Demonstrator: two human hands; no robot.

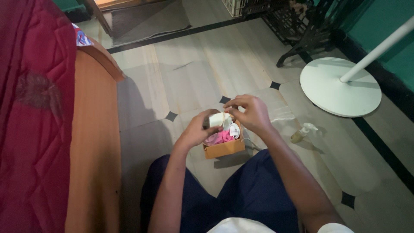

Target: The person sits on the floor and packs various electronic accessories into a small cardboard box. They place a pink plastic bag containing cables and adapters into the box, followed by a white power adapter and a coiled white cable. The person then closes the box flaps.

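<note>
This is a room in a home, most likely a bedroom or living room. Along the left of the frame runs a wooden bed frame (92,142) with a quilted red blanket (32,112) lying over it. The floor (207,73) is pale tile with small dark diamond insets and a dark border strip. At the upper middle lies a grey doormat (148,19) by a doorway. At the upper right stands a white pedestal fan base (340,88) before a green wall (388,39), beside black ironwork legs (308,32) and a white crate (235,6).
</note>
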